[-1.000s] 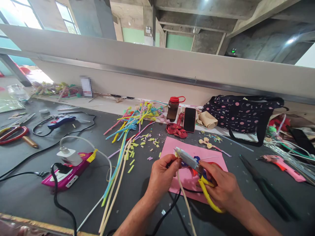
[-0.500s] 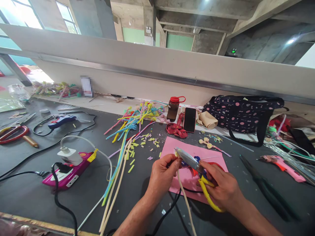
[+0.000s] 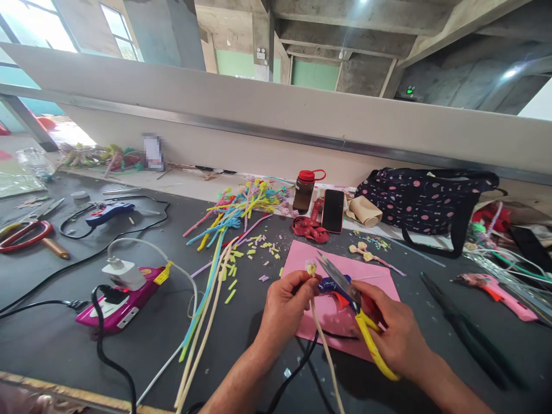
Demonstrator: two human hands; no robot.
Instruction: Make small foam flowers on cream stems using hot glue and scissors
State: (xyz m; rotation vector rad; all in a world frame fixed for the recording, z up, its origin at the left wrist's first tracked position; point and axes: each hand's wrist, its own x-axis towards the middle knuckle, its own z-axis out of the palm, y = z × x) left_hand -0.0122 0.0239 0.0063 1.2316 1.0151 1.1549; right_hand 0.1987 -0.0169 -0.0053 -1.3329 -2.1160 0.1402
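My left hand is closed in a pinch on a cream pipe cleaner that ends in a small curled flower tip. My right hand grips yellow-handled scissors; their grey blades point up and left, just right of the flower tip. Both hands hover over a pink sheet on the dark table. A blue and red glue gun lies on the sheet under the blades.
A bundle of coloured pipe cleaners and cut bits lies left of the sheet. A magenta power strip with cables sits at the left. A bottle, phone and spotted bag stand behind. Black pliers and a pink glue gun lie right.
The scissor blades have drawn away to the right from the flower tip, which now shows clear of them. My right hand shifted slightly right. My left hand stays in place.
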